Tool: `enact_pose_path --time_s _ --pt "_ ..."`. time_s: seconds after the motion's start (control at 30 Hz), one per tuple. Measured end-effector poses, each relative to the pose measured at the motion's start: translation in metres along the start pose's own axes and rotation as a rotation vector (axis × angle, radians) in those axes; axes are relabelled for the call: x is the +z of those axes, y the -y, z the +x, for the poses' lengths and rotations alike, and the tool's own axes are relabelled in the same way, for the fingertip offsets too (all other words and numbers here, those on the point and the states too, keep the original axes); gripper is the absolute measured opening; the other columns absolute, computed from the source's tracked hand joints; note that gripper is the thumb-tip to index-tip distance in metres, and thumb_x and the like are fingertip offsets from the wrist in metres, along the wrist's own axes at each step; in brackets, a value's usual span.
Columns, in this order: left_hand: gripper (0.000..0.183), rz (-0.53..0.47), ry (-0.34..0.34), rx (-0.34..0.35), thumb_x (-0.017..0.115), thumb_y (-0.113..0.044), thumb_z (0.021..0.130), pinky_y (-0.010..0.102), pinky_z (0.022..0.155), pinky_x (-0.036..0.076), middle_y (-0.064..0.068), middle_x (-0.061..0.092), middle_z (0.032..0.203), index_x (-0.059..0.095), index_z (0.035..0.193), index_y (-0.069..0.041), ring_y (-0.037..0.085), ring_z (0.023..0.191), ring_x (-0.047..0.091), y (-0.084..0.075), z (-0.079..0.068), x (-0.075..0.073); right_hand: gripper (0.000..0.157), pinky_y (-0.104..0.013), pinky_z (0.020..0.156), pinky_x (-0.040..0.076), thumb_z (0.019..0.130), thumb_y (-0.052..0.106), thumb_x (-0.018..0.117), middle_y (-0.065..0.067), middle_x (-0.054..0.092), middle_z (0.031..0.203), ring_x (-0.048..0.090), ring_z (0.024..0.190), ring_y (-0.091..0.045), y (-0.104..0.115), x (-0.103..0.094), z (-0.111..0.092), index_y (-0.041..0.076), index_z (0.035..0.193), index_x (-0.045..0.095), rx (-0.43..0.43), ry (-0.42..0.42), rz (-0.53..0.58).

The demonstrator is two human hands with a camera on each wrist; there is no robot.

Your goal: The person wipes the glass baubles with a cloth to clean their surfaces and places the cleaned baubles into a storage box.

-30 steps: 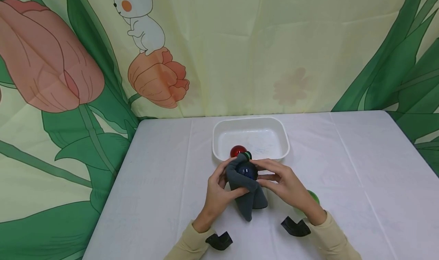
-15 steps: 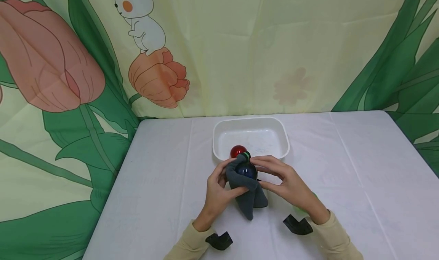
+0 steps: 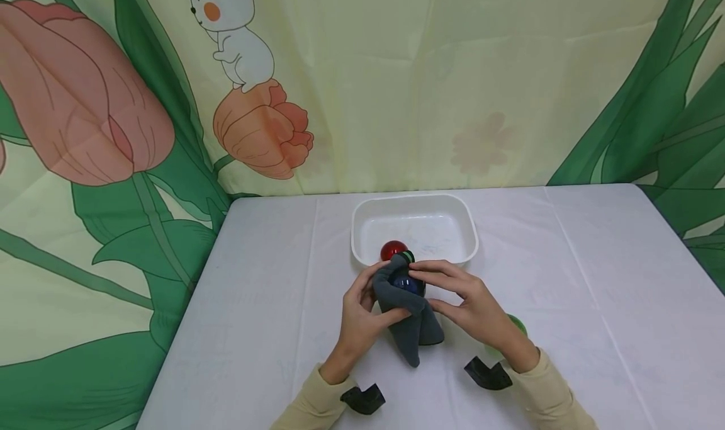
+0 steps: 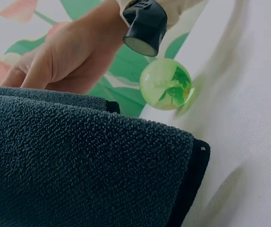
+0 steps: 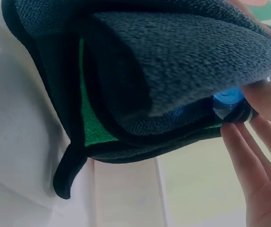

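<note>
A dark grey towel (image 3: 404,335) with a black edge is wrapped partly around a shiny blue ball (image 3: 409,283), above the table. My left hand (image 3: 359,323) grips the towel from the left, its thumb across the front fold. From the other side my right hand (image 3: 472,298) pinches the ball, fingers over its top and thumb at its lower right. In the right wrist view, the fingertips meet the blue ball (image 5: 229,97) at the towel's opening, and a green underside of the towel (image 5: 95,125) shows inside. The towel's corners hang down.
Behind the hands stands a white tray (image 3: 416,225), with a red ball (image 3: 392,249) at its near side. A clear green ball (image 4: 166,84) rests on the table, half hidden by the right forearm in the head view. Patterned fabric (image 3: 396,102) hangs behind the table.
The right hand has shifted slightly out to the right and back, and its fingers now lie further over the top of the blue ball. The left hand stays in place.
</note>
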State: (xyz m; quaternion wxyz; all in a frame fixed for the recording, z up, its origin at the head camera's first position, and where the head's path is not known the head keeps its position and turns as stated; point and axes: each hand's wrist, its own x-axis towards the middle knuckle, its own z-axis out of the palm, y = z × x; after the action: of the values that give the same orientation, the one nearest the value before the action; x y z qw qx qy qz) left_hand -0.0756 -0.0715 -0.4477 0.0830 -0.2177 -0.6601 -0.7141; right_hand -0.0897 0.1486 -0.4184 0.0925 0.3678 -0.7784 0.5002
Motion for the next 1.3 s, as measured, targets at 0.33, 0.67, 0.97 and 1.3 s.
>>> enact_pose_path --time_s 0.33,0.67,0.97,1.3 --pt "0.069 -0.015 0.019 0.019 0.083 -0.017 0.082 0.028 0.102 0.050 0.022 0.060 0.132 0.049 0.140 -0.004 0.017 0.118 0.062 0.0001 0.0008 -0.0003 0.054 -0.028 0.090 0.057 0.085 -0.012 0.069 -0.021 0.059 0.131 0.060 0.119 -0.007 0.0008 0.0020 -0.0007 -0.003 0.136 0.055 0.107 -0.009 0.243" --pt "0.069 0.007 0.015 0.018 0.082 0.001 0.078 0.028 0.101 0.051 0.022 0.061 0.130 0.049 0.139 -0.003 0.016 0.117 0.062 0.0007 0.0006 -0.0007 0.059 -0.028 0.098 0.053 0.083 -0.007 0.074 -0.013 0.057 0.135 0.057 0.123 -0.009 0.0054 -0.0043 0.0017 0.005 0.138 0.056 0.109 0.032 0.136" --pt "0.069 0.006 0.006 -0.001 0.082 -0.007 0.080 0.029 0.104 0.049 0.023 0.060 0.132 0.049 0.140 -0.003 0.016 0.119 0.061 0.0012 -0.0001 0.0011 0.062 -0.015 0.102 0.046 0.077 -0.011 0.078 -0.008 0.058 0.138 0.051 0.131 -0.010 0.0000 -0.0014 0.0004 0.009 0.133 0.063 0.041 0.021 0.010" --pt "0.069 0.009 -0.001 -0.001 0.083 -0.012 0.081 0.029 0.104 0.049 0.023 0.060 0.132 0.049 0.140 -0.003 0.016 0.119 0.062 0.0019 -0.0006 0.0016 0.061 -0.024 0.095 0.053 0.078 -0.013 0.075 -0.016 0.059 0.133 0.057 0.124 -0.008 -0.0023 0.0007 0.0002 0.002 0.135 0.059 0.031 0.006 0.092"
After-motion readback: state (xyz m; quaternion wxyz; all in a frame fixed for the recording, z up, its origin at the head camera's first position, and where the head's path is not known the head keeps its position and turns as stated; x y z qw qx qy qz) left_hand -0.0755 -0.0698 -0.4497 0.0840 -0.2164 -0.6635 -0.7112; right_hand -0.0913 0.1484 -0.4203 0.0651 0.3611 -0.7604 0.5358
